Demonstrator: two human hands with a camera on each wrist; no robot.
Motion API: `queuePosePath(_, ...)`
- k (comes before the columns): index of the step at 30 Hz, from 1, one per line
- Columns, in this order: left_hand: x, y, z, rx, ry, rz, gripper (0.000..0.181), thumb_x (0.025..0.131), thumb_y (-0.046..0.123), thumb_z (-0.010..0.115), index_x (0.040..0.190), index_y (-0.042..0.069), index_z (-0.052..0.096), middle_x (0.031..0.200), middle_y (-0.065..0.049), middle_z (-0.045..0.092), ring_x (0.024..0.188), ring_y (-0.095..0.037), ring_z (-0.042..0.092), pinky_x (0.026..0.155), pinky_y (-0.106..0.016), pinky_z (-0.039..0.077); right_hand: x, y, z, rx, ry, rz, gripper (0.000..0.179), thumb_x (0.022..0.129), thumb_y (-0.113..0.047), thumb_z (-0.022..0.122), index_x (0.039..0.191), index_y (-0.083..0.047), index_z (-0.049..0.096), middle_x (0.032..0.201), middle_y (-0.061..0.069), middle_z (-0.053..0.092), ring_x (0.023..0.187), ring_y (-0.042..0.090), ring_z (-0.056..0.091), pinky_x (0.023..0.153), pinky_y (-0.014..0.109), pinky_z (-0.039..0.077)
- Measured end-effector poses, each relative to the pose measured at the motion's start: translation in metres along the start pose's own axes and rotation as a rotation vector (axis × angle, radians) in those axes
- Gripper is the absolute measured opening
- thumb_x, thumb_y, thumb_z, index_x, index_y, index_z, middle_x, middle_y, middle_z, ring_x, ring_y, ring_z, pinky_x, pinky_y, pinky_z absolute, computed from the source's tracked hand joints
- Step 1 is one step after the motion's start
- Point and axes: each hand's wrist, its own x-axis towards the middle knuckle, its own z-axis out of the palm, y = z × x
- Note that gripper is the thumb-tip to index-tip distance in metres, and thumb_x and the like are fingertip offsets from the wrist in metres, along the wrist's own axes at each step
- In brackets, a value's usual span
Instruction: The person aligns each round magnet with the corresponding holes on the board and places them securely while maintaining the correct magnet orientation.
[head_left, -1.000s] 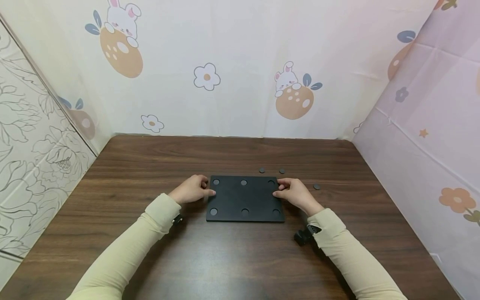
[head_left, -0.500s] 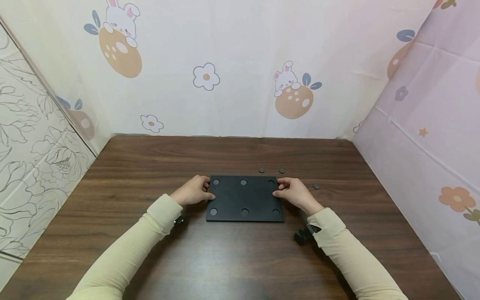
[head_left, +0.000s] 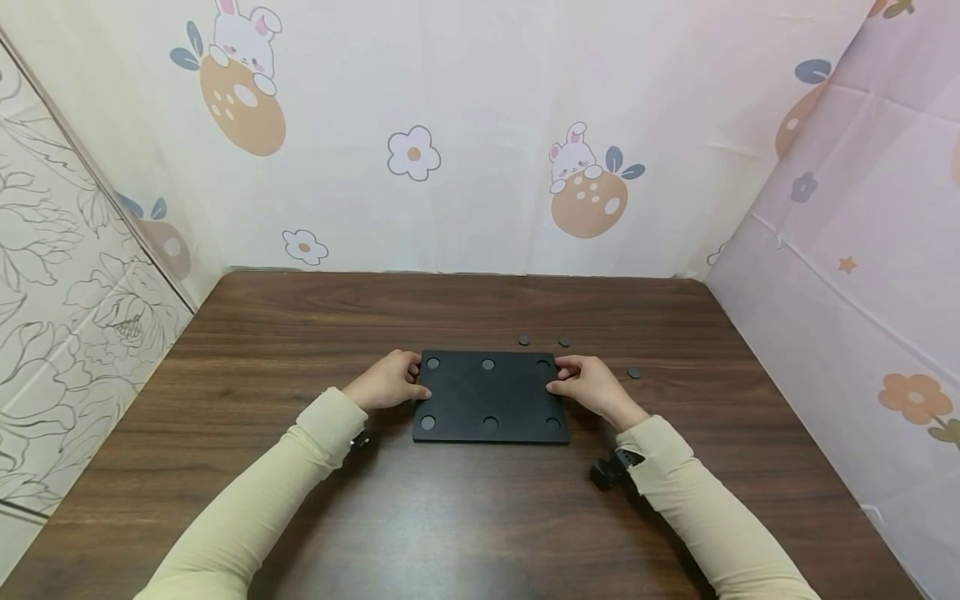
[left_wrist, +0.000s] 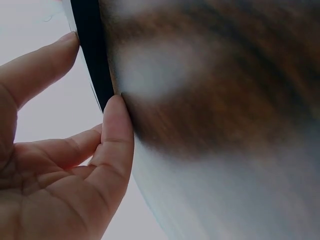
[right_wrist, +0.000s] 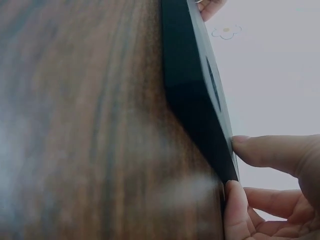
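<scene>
A flat black rectangular board (head_left: 491,396) lies on the table, with several round recesses along its far and near edges. My left hand (head_left: 384,382) holds its left edge, thumb on the top face and fingers at the side. Opposite, my right hand (head_left: 592,387) grips the right edge in the same way. In the left wrist view, thumb and fingertips of the left hand (left_wrist: 65,165) meet the board's edge (left_wrist: 92,55). The right wrist view has the board (right_wrist: 182,60) seen from its near corner, the right thumb (right_wrist: 265,150) on its upper edge.
Three small dark discs lie on the brown wooden table (head_left: 480,517): one disc (head_left: 524,340) and another disc (head_left: 564,342) behind the board, a third disc (head_left: 633,372) beyond the right hand. A patterned curtain (head_left: 480,167) stands along the back edge.
My left hand has shifted very slightly toward the board's left edge, its thumb a little nearer the front. The board, the right hand and the discs stay put.
</scene>
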Motion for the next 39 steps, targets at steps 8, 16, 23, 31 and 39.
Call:
queuePosePath(8, -0.001, 0.001, 0.001, -0.007, 0.001, -0.002, 0.068, 0.086, 0.017, 0.075, 0.139, -0.013, 0.044, 0.121, -0.024, 0.059, 0.111, -0.033, 0.059, 0.097, -0.046, 0.05, 0.0, 0.002, -0.004, 0.032, -0.006, -0.031, 0.054, 0.095, -0.022, 0.065, 0.141, 0.0, 0.05, 0.108, 0.012, 0.065, 0.092, 0.021, 0.063, 0.08, 0.033, 0.053)
queuePosePath(16, -0.001, -0.001, 0.001, -0.011, 0.008, -0.007, 0.069, 0.086, 0.017, 0.076, 0.139, -0.012, 0.043, 0.121, -0.023, 0.059, 0.11, -0.031, 0.06, 0.096, -0.045, 0.05, 0.003, -0.002, -0.008, 0.108, 0.04, -0.089, 0.043, 0.099, -0.02, 0.059, 0.137, -0.001, 0.055, 0.129, 0.022, 0.061, 0.103, 0.03, 0.066, 0.084, 0.037, 0.058)
queuePosePath(23, 0.0, -0.001, 0.002, -0.016, 0.02, -0.009, 0.068, 0.085, 0.017, 0.076, 0.138, -0.012, 0.045, 0.119, -0.021, 0.059, 0.108, -0.029, 0.059, 0.095, -0.045, 0.05, 0.009, -0.012, -0.008, 0.016, 0.149, -0.186, 0.031, 0.099, -0.024, 0.059, 0.123, -0.005, 0.065, 0.114, 0.015, 0.067, 0.093, 0.026, 0.066, 0.078, 0.038, 0.056)
queuePosePath(31, 0.0, -0.001, 0.003, -0.043, 0.017, -0.019, 0.069, 0.085, 0.016, 0.076, 0.139, -0.012, 0.043, 0.121, -0.021, 0.058, 0.11, -0.03, 0.06, 0.096, -0.045, 0.05, 0.018, -0.024, -0.007, -0.068, 0.216, -0.259, 0.029, 0.099, -0.026, 0.06, 0.119, -0.007, 0.067, 0.109, 0.01, 0.069, 0.098, 0.027, 0.063, 0.084, 0.045, 0.052)
queuePosePath(39, 0.0, -0.002, 0.004, -0.062, 0.01, -0.028, 0.07, 0.085, 0.014, 0.076, 0.141, -0.012, 0.042, 0.123, -0.021, 0.057, 0.112, -0.03, 0.06, 0.096, -0.045, 0.05, 0.031, -0.034, -0.005, -0.111, 0.239, -0.274, 0.024, 0.097, -0.024, 0.061, 0.114, -0.009, 0.069, 0.105, 0.01, 0.07, 0.091, 0.025, 0.064, 0.076, 0.04, 0.052)
